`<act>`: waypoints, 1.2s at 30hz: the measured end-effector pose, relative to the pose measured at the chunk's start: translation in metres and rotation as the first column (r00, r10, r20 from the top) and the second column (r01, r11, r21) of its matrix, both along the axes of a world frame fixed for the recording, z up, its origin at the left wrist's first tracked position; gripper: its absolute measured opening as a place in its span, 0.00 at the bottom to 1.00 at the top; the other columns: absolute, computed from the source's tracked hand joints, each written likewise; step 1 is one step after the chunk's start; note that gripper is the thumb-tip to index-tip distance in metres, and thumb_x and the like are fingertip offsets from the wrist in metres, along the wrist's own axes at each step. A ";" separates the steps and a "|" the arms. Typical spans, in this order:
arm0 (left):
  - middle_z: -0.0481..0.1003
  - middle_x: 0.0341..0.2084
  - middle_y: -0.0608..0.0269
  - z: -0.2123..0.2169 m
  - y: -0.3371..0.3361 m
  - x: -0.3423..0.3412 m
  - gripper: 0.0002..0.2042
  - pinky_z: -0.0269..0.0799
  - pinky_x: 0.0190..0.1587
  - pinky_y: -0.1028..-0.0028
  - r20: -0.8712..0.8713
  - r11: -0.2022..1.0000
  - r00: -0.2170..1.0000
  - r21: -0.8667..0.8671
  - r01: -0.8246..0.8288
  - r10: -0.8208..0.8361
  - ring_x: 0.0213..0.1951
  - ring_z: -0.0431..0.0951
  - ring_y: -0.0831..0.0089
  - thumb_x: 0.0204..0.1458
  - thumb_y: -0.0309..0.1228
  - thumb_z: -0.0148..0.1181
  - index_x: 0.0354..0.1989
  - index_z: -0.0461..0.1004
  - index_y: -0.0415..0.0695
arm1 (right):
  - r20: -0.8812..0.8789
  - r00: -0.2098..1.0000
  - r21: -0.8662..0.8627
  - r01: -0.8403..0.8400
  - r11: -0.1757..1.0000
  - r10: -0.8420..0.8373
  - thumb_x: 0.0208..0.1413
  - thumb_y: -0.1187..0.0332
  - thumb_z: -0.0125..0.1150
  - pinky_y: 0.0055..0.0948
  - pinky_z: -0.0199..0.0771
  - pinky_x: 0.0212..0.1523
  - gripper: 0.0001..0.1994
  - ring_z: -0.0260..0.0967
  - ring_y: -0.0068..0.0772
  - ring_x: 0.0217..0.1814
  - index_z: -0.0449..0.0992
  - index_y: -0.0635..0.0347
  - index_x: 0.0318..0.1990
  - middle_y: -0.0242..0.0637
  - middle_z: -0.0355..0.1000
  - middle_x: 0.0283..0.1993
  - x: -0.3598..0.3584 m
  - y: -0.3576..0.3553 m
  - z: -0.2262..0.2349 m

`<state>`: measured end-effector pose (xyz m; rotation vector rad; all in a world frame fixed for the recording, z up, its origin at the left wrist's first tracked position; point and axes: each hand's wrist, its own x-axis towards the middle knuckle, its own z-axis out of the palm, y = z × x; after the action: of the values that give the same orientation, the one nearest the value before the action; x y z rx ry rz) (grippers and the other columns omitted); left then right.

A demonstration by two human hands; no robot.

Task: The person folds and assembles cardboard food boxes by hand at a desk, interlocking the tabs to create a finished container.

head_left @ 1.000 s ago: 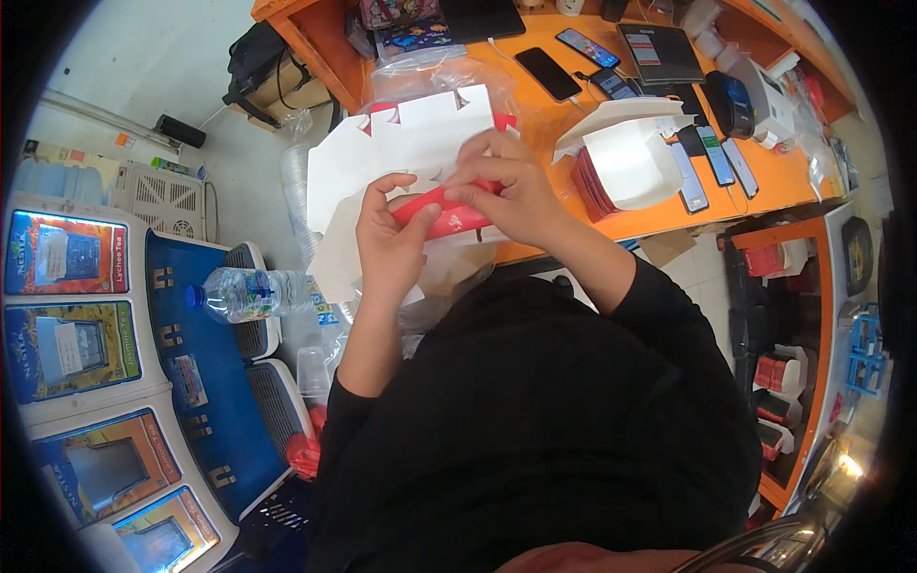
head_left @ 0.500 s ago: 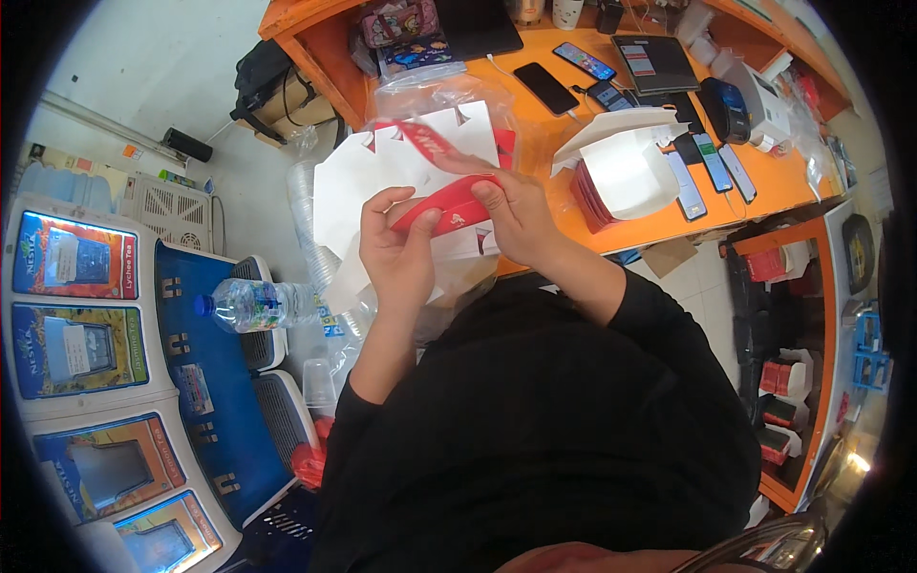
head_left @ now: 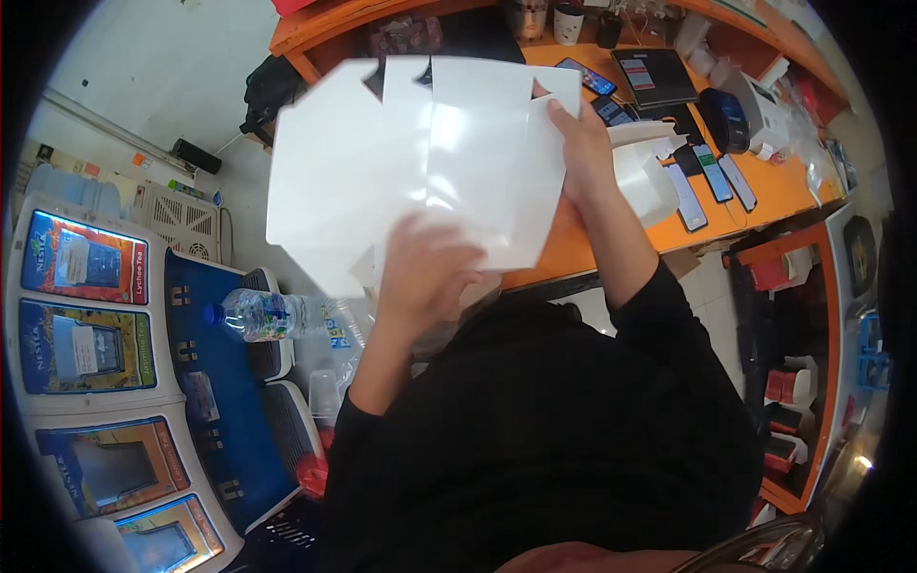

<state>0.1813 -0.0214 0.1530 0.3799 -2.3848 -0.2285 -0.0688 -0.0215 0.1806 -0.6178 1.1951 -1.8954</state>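
Observation:
A large flat cardboard box blank (head_left: 334,181) is held up in front of me, its white inner side showing, with creases and notched flaps along the top. My right hand (head_left: 587,148) grips its upper right edge, the thumb on the white face and the fingers behind. Close to the blank's lower edge is my left hand (head_left: 425,267), smeared by motion; whether it touches the card I cannot tell. Beyond my right wrist, an open folded box (head_left: 645,186) with a white inside rests on the orange desk (head_left: 783,181). The blank hides much of the desk's left part.
Several phones (head_left: 712,172), a dark flat device (head_left: 654,76) and a white machine (head_left: 759,115) occupy the desk. At left are a drinks dispenser (head_left: 177,401) and a plastic bottle (head_left: 258,317). A shelf (head_left: 831,315) at right holds red boxes (head_left: 788,385).
The red folded piece between my hands no longer shows; a wide white blank is now raised there. My right hand moved right and up to its edge; my left hand moved down.

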 end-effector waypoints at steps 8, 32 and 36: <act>0.71 0.53 0.54 0.015 -0.002 0.007 0.27 0.72 0.53 0.66 -0.528 0.095 0.745 0.836 0.540 0.408 0.53 0.74 0.66 0.65 0.50 0.42 0.61 0.61 0.39 | -0.914 0.314 -0.405 -0.669 0.623 -0.258 0.65 0.59 0.47 0.49 0.62 0.63 0.18 0.71 0.46 0.58 0.76 0.62 0.51 0.47 0.75 0.51 0.062 0.043 -0.035; 0.74 0.50 0.54 -0.001 0.034 -0.024 0.20 0.72 0.52 0.71 -0.595 0.233 0.718 0.803 0.548 0.361 0.49 0.76 0.68 0.65 0.38 0.48 0.58 0.64 0.35 | -0.977 0.051 -0.211 -0.135 0.968 -0.206 0.54 0.63 0.60 0.39 0.66 0.49 0.26 0.62 0.42 0.47 0.68 0.57 0.62 0.40 0.64 0.64 0.089 0.067 -0.018; 0.76 0.45 0.60 -0.013 0.020 -0.015 0.16 0.70 0.49 0.75 -0.445 0.334 0.816 0.883 0.331 0.368 0.45 0.75 0.76 0.64 0.34 0.49 0.54 0.69 0.35 | -0.687 0.725 -0.211 -0.269 0.940 0.053 0.60 0.67 0.55 0.33 0.67 0.45 0.25 0.63 0.37 0.42 0.64 0.63 0.65 0.45 0.66 0.56 0.078 0.057 -0.043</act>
<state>0.1661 -0.0010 0.1404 0.7333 -1.3273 -1.5703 0.0091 0.0354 0.1378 -1.6399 1.2213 -1.7494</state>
